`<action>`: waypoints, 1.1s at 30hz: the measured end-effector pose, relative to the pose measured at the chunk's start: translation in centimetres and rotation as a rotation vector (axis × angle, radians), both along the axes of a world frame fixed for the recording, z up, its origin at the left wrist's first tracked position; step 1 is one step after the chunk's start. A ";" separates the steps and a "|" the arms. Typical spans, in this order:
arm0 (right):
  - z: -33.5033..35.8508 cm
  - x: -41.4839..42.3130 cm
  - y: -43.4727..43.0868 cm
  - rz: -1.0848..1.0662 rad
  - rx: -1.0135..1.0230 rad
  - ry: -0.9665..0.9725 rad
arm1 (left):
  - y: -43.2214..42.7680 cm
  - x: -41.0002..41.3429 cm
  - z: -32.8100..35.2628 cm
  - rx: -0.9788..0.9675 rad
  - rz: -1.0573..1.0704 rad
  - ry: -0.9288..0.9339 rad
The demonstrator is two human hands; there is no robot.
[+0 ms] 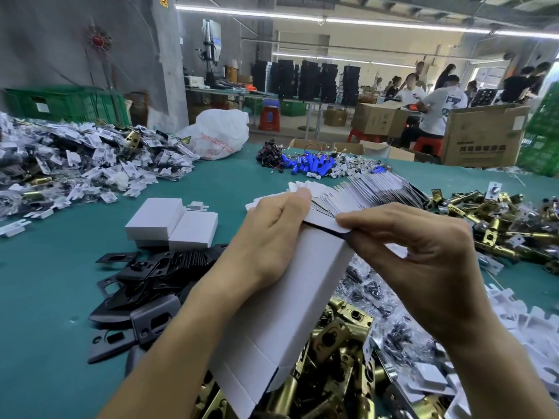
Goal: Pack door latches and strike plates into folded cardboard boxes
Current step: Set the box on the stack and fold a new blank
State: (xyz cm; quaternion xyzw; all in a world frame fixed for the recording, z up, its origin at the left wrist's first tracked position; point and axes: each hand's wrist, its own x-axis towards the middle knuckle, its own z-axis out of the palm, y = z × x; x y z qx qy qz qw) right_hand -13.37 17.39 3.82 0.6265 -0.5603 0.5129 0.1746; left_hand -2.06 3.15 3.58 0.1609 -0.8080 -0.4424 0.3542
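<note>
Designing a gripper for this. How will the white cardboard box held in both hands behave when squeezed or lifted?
The white cardboard box is probably light: thin folded card. Its end flaps look floppy; the right hand bends one with a fingertip pinch. Walls would likely dent under a hard squeeze; the left hand holds them broadly.

Cardboard box [290, 297] in both hands [269, 237] [423, 255]

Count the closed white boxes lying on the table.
2 closed boxes, side by side left of the left hand: one farther left, one nearer it. An edge beneath the first may be a third.
</note>
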 end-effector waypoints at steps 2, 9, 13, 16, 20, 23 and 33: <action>0.1 0.0 0.0 0.019 0.041 -0.002 | 0.1 0.0 0.1 -0.025 0.004 0.003; -0.4 0.2 -0.3 0.083 0.096 -0.230 | 0.4 0.1 0.3 -0.027 -0.007 0.068; -0.5 0.1 -0.3 0.066 0.102 -0.235 | 0.5 0.1 0.2 -0.070 0.008 0.091; -0.6 -0.1 -0.2 -0.002 0.128 -0.154 | 0.5 -0.1 0.0 -0.077 0.023 0.100; -0.6 0.2 -0.2 -0.087 0.184 -0.108 | 0.5 -0.4 -0.5 -0.095 0.113 0.132; -0.5 0.9 -0.4 -0.022 0.224 -0.211 | 0.6 -0.5 -0.8 -0.167 0.182 0.137; -1.0 1.5 -1.3 0.100 0.254 -0.519 | 1.3 0.2 -0.6 -0.200 0.196 0.097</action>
